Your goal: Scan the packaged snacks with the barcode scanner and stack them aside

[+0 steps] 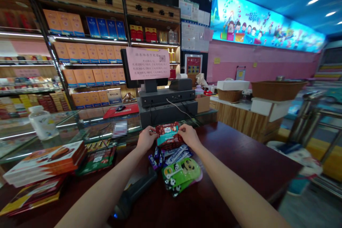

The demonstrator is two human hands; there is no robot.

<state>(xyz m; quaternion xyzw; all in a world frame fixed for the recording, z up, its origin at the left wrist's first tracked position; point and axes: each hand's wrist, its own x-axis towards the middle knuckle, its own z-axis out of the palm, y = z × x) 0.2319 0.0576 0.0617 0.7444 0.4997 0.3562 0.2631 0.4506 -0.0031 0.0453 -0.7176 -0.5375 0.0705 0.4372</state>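
Red snack packet [167, 135] with teal band, clamped at its edges between the fingers of left hand [146, 139] and right hand [189, 136], just above snack pile [175, 164] on dark wood counter [240, 149].

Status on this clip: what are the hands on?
Left hand, right hand holding red-and-teal snack packet. Wrapped bars and green panda packet below. Barcode scanner by left forearm.

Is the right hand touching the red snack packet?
Touching: the head view shows the right hand pressed against the right edge of the red snack packet, with no gap between them.
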